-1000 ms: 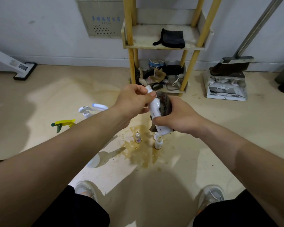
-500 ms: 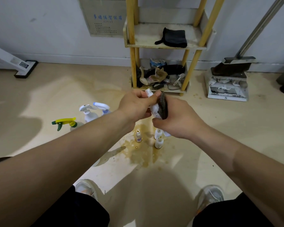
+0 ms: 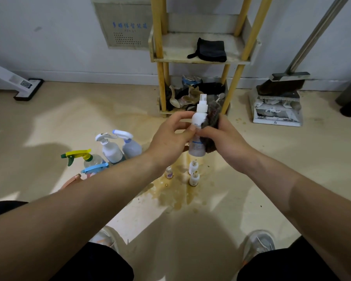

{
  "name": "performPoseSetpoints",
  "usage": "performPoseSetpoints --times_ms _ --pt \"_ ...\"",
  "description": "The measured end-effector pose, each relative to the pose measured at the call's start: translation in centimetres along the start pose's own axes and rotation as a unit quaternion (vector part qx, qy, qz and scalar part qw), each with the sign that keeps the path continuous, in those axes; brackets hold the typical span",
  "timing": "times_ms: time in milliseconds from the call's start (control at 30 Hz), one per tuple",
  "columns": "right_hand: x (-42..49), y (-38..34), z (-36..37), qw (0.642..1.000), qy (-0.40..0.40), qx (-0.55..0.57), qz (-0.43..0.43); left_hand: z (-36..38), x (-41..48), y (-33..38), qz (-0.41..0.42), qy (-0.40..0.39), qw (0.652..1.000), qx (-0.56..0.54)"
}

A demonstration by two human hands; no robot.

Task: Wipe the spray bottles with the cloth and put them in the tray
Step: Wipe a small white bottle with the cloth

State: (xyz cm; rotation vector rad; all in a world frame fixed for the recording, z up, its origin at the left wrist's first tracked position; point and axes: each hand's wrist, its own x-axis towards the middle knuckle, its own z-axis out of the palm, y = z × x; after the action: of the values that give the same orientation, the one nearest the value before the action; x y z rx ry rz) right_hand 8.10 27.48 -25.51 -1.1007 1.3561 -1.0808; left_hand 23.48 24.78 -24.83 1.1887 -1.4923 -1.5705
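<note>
- Spray bottle (image 3: 198,146), small and white, is held upright in the air in front of the yellow wooden rack (image 3: 160,78), with its nozzle above both hands.
- The left hand (image 3: 170,138) pinches the bottle's middle between thumb and fingers, probably to steady it while it is rubbed.
- The right hand (image 3: 225,138) is clenched on the dark cloth (image 3: 213,116) and presses it against the side of the bottle away from the left hand. This looks like the wiping step, with the bottle not yet put away.
- Three small bottles (image 3: 193,167) stand in a brown spill (image 3: 170,191) on the floor, nearer the person than the rack. They are probably still waiting to be wiped.
- Trigger bottles (image 3: 109,147) are grouped to the left of the rack and nearer the person. The left forearm hides what they stand in, so I cannot tell where the tray is.
- Half a second ago the bottle leaned with its nozzle towards the left hand, which wrapped its upper part. Now it is upright, the nozzle is clear and the left hand's grip is lower and looser.
</note>
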Motion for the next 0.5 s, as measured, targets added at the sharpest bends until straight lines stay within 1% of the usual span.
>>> performPoseSetpoints --times_ms 67,100,133,200,267,367,433,500 --pt "-0.1 -0.2 0.1 0.992 0.008 0.117 0.040 -0.2 0.1 -0.1 0.035 0.008 0.998 0.042" --pt "-0.1 -0.3 0.2 0.987 0.019 0.147 0.056 -0.2 0.1 -0.1 0.047 0.008 0.997 0.057" --pt "-0.1 -0.4 0.4 0.985 0.035 0.152 0.068 -0.2 0.0 -0.1 0.055 0.006 0.997 0.062" --pt "-0.1 -0.5 0.8 0.987 0.066 0.127 0.071 -0.2 0.1 -0.1 0.064 0.007 0.996 0.067" --pt "-0.1 -0.6 0.8 0.991 0.083 0.092 0.048 -0.2 0.3 -0.1 0.077 0.012 0.994 0.077" --pt "0.0 -0.9 0.5 0.993 0.095 0.075 0.012 -0.3 0.7 -0.2 0.094 0.013 0.991 0.097" --pt "0.1 -1.1 0.3 0.995 0.087 0.055 -0.011 -0.5 0.9 -0.1 0.082 0.005 0.992 0.101" --pt "0.2 -1.1 0.3 0.995 0.080 0.048 -0.022 -0.7 1.1 0.2 0.053 -0.008 0.995 0.086"
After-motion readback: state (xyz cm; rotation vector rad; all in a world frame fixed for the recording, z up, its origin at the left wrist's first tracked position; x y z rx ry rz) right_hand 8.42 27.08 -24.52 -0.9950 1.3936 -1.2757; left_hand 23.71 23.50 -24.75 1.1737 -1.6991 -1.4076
